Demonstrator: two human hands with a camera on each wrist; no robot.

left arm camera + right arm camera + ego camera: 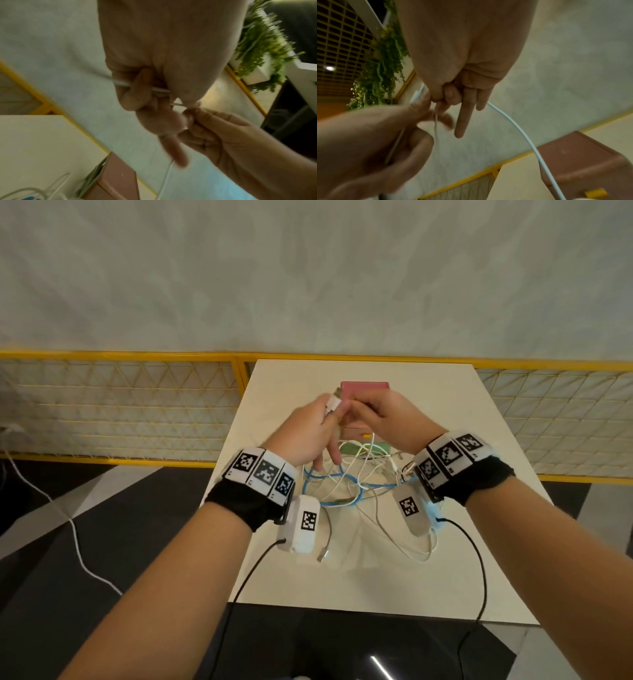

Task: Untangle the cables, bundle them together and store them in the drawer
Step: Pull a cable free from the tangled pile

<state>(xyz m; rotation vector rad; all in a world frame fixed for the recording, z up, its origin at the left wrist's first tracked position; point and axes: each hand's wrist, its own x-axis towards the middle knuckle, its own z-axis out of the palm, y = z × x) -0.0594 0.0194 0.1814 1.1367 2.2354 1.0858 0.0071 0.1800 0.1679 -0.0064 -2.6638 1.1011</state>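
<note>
A tangle of white and blue cables lies on the white table in front of a small pink drawer box. Both hands are raised above the tangle, close together. My left hand grips a white cable with curled fingers, and a white plug shows at its fingertips. My right hand pinches a thin white strand between thumb and forefinger, right beside the left fingertips. Another white cable hangs down from the right hand toward the drawer box.
The drawer box has a yellow handle and a green lower drawer. A loose USB plug lies near the front of the table. A yellow mesh railing runs behind the table. Green plants hang to the side.
</note>
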